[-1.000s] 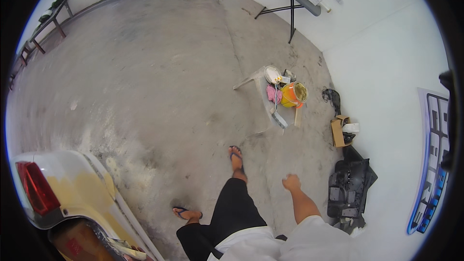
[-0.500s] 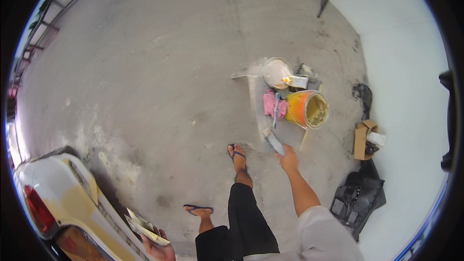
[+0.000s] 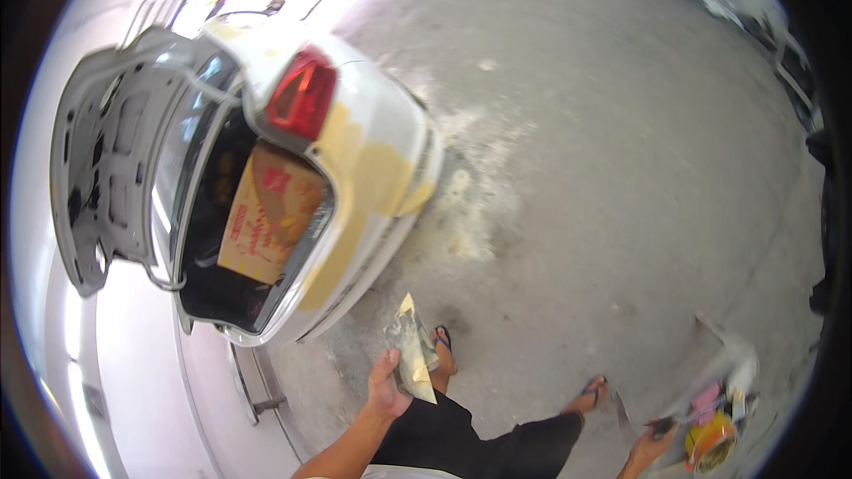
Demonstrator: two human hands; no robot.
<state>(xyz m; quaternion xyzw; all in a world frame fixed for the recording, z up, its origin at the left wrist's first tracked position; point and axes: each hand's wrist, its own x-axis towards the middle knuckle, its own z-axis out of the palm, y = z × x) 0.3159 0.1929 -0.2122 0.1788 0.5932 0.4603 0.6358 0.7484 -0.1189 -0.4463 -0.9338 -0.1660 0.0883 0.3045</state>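
My left hand (image 3: 388,390) is closed round a thin, flat putty board (image 3: 411,357) smeared with pale yellow filler, held in front of my legs. At the lower right, my right hand (image 3: 653,445) grips the dark handle of a putty knife (image 3: 624,412); its narrow blade points away from me and is blurred. Left of my hands stands a white car (image 3: 422,155) with its trunk lid (image 3: 115,160) raised. Yellow filler patches (image 3: 351,222) cover its rear panel and bumper, below the red tail light (image 3: 304,93).
A cardboard box (image 3: 266,213) lies inside the open trunk. Beside my right hand are an orange-yellow bucket (image 3: 713,443) and a pink cloth (image 3: 707,396). Pale dust (image 3: 466,213) marks the concrete floor (image 3: 621,168) by the bumper. More items line the far right edge.
My view has swung left, bringing the car's rear and open trunk into sight. The bucket and cloth have shifted to the lower right. Both hands keep what they hold.
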